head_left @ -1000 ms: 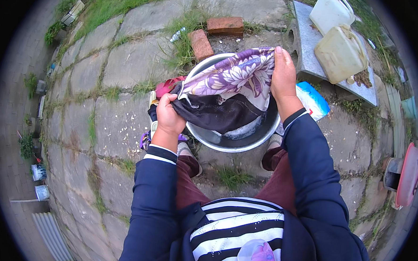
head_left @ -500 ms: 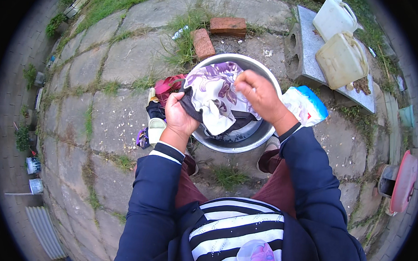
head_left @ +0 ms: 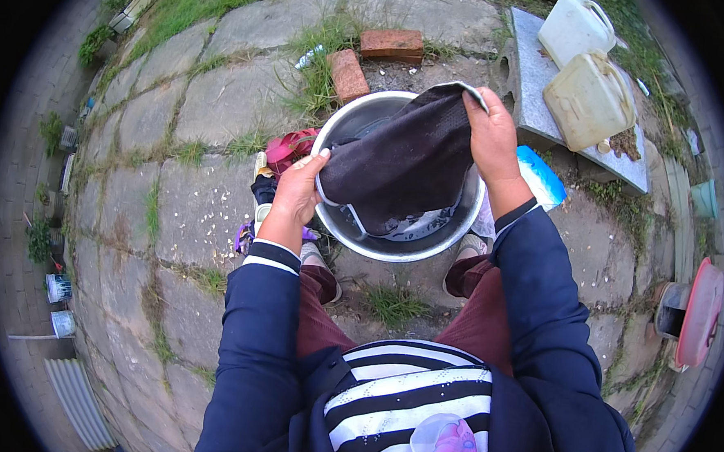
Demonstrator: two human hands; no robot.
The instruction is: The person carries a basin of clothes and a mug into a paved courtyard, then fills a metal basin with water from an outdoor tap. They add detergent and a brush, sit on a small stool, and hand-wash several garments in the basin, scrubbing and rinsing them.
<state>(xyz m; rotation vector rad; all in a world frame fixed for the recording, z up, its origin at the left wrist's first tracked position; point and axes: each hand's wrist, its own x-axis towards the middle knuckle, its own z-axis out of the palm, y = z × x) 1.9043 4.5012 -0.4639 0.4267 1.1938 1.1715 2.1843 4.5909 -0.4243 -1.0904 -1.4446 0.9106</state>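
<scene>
A dark cloth [head_left: 406, 163], nearly black with a pale edge at its upper right corner, is stretched between my hands over a round metal basin [head_left: 345, 240]. My left hand [head_left: 297, 188] pinches its left side at the basin's rim. Higher up and to the right, my right hand [head_left: 492, 139] grips the corner with the pale edge. Below the cloth's lower edge, wet dark material shows in the basin. A pale patch of fabric [head_left: 483, 222] lies just outside the basin's right rim, mostly hidden by my right forearm.
Left of the basin lie a dark red cloth [head_left: 291, 147] and a purple item [head_left: 243, 238]. A blue and white bag [head_left: 543, 176] is at the right. Beyond are two bricks [head_left: 392, 45] and plastic jugs [head_left: 590, 100] on a grey slab [head_left: 529, 91].
The white and purple patterned cloth is gone from between my hands. A dark cloth is now spread there, and my right hand has moved right and up to grip its corner.
</scene>
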